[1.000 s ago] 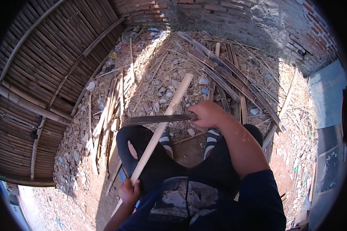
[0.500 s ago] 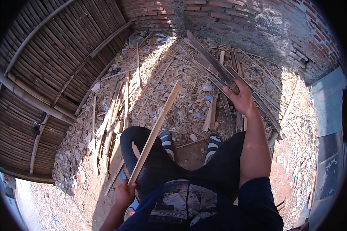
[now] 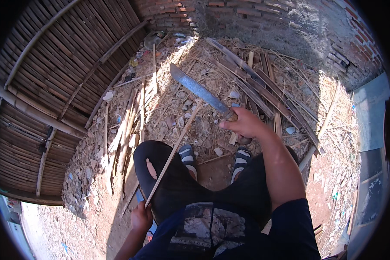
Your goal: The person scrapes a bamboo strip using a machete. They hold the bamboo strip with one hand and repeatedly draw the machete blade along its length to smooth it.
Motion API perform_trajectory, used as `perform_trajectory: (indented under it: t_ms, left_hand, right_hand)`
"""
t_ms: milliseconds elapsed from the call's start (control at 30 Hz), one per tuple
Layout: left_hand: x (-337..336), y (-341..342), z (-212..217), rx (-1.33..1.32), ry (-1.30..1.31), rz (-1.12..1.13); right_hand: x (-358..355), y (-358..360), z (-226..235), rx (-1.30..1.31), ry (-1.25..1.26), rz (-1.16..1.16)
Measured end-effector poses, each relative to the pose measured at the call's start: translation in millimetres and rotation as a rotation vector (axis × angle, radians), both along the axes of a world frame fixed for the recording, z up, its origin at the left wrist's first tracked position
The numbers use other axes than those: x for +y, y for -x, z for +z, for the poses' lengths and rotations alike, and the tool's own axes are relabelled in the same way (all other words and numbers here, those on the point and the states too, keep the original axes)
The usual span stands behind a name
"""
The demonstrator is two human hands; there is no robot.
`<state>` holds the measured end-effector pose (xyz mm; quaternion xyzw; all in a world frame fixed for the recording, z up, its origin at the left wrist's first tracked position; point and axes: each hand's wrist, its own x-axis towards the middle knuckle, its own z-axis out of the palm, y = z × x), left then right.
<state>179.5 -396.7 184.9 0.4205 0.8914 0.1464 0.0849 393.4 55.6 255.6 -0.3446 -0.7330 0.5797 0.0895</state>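
Observation:
My right hand is closed round the wooden handle of a machete. Its long grey blade points up and to the left, over the littered ground. In my left hand, low at the left beside my thigh, is the lower end of a split bamboo strip. The strip slants up and right across my left knee, seen nearly edge-on. Its upper end is just below the machete blade; whether the two touch I cannot tell.
Dark split bamboo pieces lie in a heap ahead to the right. Pale strips lie at the left, near a slatted bamboo wall. A brick wall closes the far side. Rubble and my sandalled feet are below.
The machete has swung from the far right heap down and left, its blade now turned broadside above the strip. The bamboo strip has rolled onto its edge in my left hand.

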Motion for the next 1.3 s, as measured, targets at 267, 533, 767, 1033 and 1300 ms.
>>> perform_trajectory:
  t_ms: [267, 533, 767, 1033, 1300]
  left_hand:
    - [-5, 0, -4, 0.031, 0.012, 0.009]
    - [-4, 2, -3, -0.017, -0.012, -0.005]
    - [-2, 5, -9, -0.094, -0.026, 0.004]
    - [1, 3, 3, -0.116, -0.006, 0.0]
    - [23, 2, 24, -0.106, -0.046, -0.015]
  right_hand:
    - [6, -1, -5, 0.034, 0.117, 0.067]
    - [-2, 1, -2, 0.023, 0.019, 0.167]
    - [-8, 3, -4, 0.011, 0.067, 0.131]
    - [-9, 9, -1, 0.017, 0.141, 0.151]
    - [3, 7, -9, 0.077, 0.291, 0.147]
